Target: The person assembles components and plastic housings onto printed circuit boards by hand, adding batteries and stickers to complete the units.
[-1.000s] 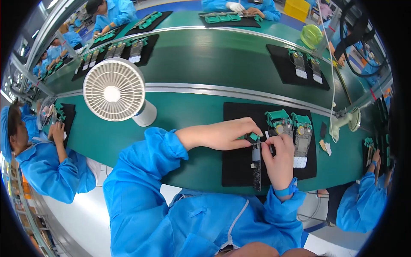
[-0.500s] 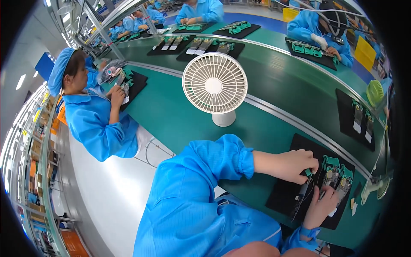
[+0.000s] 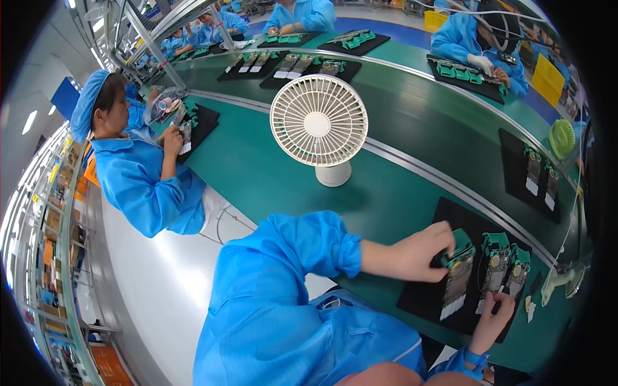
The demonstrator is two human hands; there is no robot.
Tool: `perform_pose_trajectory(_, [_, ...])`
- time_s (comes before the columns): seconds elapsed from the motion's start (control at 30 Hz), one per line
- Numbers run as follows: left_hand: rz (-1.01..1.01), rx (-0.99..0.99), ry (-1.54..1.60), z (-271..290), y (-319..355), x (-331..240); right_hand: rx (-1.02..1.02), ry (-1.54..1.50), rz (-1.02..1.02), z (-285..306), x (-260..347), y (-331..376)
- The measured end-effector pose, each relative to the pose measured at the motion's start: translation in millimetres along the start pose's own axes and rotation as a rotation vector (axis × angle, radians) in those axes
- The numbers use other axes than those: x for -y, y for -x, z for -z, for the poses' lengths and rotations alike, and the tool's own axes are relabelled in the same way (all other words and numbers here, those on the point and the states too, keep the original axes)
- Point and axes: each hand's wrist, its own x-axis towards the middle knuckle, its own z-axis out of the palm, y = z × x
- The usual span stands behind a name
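My left hand (image 3: 415, 254) reaches from a blue sleeve across the green bench and grips the green-capped top end of a long circuit board (image 3: 458, 280). That board lies on a black mat (image 3: 425, 299). Two more green-topped boards (image 3: 496, 264) (image 3: 519, 270) lie side by side to its right. My right hand (image 3: 490, 325) comes up from the lower edge, its fingertips pinched at the lower end of the middle board. Whether it holds anything there is too small to tell.
A white desk fan (image 3: 318, 122) stands on the bench at centre. A co-worker in blue (image 3: 138, 177) sits to my left at another black mat (image 3: 199, 122). A green conveyor (image 3: 418, 122) carries further mats with boards. More workers sit along the far side.
The view has swung to the left, so my hands and the mat now sit at the lower right. My left hand stays on the board's green end; my right hand has dropped slightly lower.
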Motion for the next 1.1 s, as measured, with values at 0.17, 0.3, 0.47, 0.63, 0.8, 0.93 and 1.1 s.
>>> perform_pose_trajectory(0.17, [-0.067, 0.104, -0.077, -4, 30, 6, -0.007, -0.164, 0.001, 3, 12, 6])
perform_pose_trajectory(0.3, [-0.305, 0.095, -0.156, 1, 10, 12, 0.094, -0.165, 0.101, 2, 43, 20])
perform_pose_trajectory(0.47, [-0.45, 0.416, -0.035, 6, -16, 25, 0.246, -0.2, 0.108, 6, 60, 36])
perform_pose_trajectory(0.63, [-0.351, 0.344, -0.081, 2, -6, 9, 0.314, -0.172, 0.188, 8, 76, 46])
perform_pose_trajectory(0.8, [-0.285, 0.261, -0.08, -6, 13, 6, 0.31, -0.104, 0.254, -6, 86, 45])
perform_pose_trajectory(0.93, [-0.311, 0.302, -0.102, -2, 13, 8, 0.291, -0.113, 0.29, -13, 95, 43])
perform_pose_trajectory(1.1, [-0.318, 0.294, -0.087, -3, 14, 9, 0.268, -0.134, 0.255, -16, 98, 45])
